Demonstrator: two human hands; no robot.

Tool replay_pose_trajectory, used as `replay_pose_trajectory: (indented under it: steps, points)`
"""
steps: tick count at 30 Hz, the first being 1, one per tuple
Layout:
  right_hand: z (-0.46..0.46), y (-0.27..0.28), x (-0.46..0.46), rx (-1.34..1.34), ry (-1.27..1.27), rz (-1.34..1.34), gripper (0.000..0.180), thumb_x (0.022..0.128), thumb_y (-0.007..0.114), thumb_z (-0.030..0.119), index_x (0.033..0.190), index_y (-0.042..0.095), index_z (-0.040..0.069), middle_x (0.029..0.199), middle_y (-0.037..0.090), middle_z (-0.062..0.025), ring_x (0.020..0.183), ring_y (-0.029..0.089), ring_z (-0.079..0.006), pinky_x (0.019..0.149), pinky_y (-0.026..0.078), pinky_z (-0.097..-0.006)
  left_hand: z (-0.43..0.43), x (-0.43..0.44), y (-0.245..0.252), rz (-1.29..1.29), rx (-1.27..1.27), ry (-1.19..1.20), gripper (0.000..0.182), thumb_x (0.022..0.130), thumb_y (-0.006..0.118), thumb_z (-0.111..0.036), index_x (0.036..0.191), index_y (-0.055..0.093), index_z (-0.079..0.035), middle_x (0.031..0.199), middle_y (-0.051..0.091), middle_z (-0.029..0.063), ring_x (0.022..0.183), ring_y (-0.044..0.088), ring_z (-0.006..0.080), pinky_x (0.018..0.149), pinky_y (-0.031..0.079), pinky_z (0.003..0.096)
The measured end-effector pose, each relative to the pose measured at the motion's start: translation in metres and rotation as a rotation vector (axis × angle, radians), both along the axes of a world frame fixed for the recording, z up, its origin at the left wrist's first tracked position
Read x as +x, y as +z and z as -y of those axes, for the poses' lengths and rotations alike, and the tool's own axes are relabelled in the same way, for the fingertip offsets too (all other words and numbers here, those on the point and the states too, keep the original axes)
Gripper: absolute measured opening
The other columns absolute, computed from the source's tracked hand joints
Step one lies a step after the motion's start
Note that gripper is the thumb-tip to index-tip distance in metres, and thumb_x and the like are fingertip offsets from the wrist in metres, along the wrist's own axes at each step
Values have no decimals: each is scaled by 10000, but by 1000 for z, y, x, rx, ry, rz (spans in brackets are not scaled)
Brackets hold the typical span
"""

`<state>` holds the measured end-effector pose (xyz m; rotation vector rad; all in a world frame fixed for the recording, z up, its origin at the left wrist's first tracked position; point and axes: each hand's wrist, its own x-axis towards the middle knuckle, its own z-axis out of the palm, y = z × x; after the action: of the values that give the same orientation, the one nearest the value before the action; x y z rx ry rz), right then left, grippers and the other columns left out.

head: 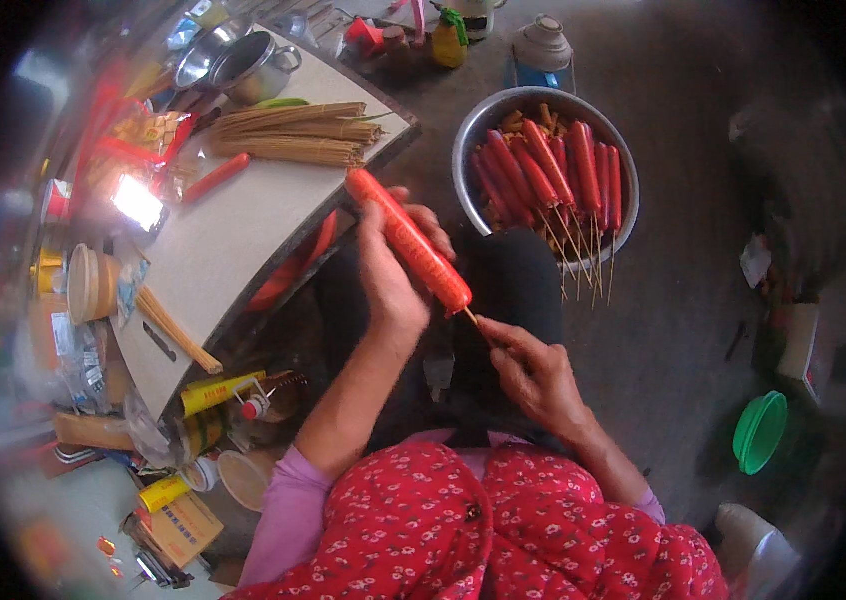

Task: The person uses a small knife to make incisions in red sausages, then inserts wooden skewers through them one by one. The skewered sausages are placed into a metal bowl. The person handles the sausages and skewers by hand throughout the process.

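Observation:
A red wrapped sausage (415,244) lies slanting across my left hand (397,262), whose fingers and thumb close around it. From its lower end sticks a thin wooden skewer (472,318). My right hand (532,367) pinches that skewer between thumb and fingers, just below the sausage. Beyond my knees a round metal basin (460,161) holds several red sausages (535,165) on skewers, their sticks hanging over the near rim. Under them lie brown pieces, too covered to identify. Another red sausage (217,178) without a visible skewer rests on the table at left.
Bundles of thin skewers (295,135) lie on the pale tabletop (258,217), near a metal pot (254,67). A smaller skewer bunch (177,330) sits at the near edge, beside a lit phone screen (139,202). Green plastic bowls (760,433) stand on the floor at right.

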<state>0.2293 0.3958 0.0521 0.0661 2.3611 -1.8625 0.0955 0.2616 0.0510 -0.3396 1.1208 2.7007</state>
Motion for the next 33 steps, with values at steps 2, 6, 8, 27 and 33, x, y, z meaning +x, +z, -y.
replay_pose_trajectory:
  steps: [2,6,8,27,33]
  points:
    - [-3,1,8,-76,28,109,324,924,508,85,1245,546,52,602,483,-39,529,458,-93,513,379,-246,10,-12,-4,-58,-6,38,351,957,396,-423,1026,462,-85,725,478,31,601,465,144,582,409,292]
    - [-20,-11,37,-35,127,130,263,946,495,122,1171,596,32,524,416,1,481,385,-47,460,324,-230,17,-20,-6,-97,-62,125,355,964,376,-442,976,450,-95,693,449,14,577,435,123,560,382,283]
    - [-25,-21,49,-9,131,123,234,944,496,119,1120,619,25,510,411,-14,463,382,-56,449,316,-241,15,-16,-7,-107,-82,111,349,969,366,-442,965,447,-102,675,440,5,559,428,117,555,382,280]
    - [-11,-13,40,-15,37,174,191,928,524,99,1068,638,36,540,460,-88,463,463,-86,462,369,-270,-15,19,-4,-127,-121,3,320,972,349,-424,959,417,-112,635,449,22,498,457,127,481,427,257]
    - [-7,-15,39,-78,-24,126,188,934,521,109,1059,638,31,541,445,-62,480,429,-75,465,361,-263,-23,28,-6,-123,-101,-34,304,977,350,-410,965,416,-114,640,457,23,500,468,124,476,435,256]
